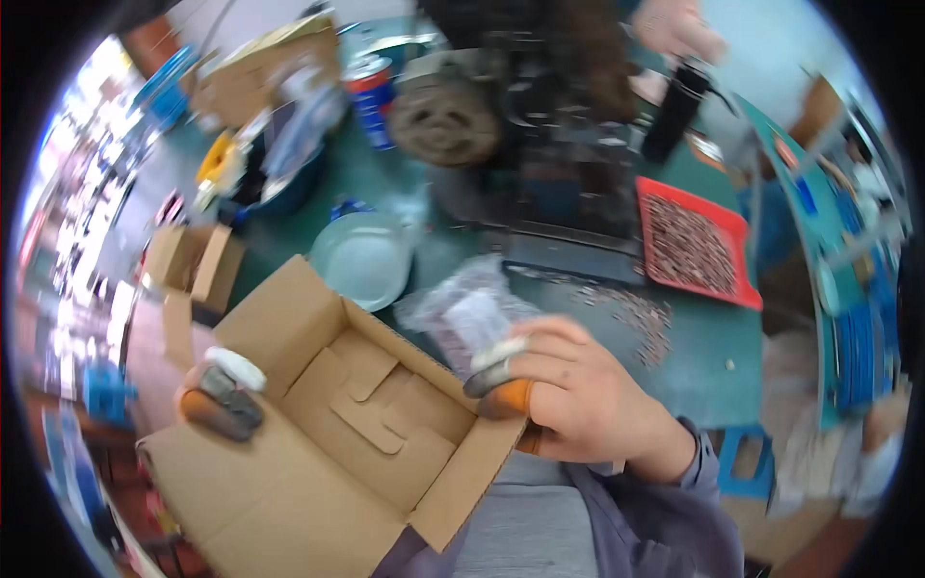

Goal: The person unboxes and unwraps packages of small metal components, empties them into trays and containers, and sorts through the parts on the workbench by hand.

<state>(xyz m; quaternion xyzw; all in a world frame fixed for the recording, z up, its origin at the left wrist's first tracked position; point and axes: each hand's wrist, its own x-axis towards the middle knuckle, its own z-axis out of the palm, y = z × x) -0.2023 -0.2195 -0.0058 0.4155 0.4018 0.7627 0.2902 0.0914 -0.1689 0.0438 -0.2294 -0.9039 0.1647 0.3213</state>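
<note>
An open, empty cardboard box (279, 482) is held tilted in front of me, its folded bottom flaps showing inside. My left hand (224, 393) grips the left flap; only its fingertips, in white, grey and orange covers, come over the edge. At the opposite side my right hand (588, 390) pinches the box's upper right corner, with similar covers on its fingers. Just beyond that hand a clear plastic bag (472, 308) with reddish contents lies on the green table (708, 380). A pale round dish (361, 260) rests behind the box.
A dark machine (568, 183) stands at the back. To its right is a red tray (689, 241) of small brown pieces; more lie scattered before it. A blue and red can (371, 101), a smaller carton (198, 265) and a filled basin (279, 193) are at left. Another person's hand (679, 29) shows at the far right.
</note>
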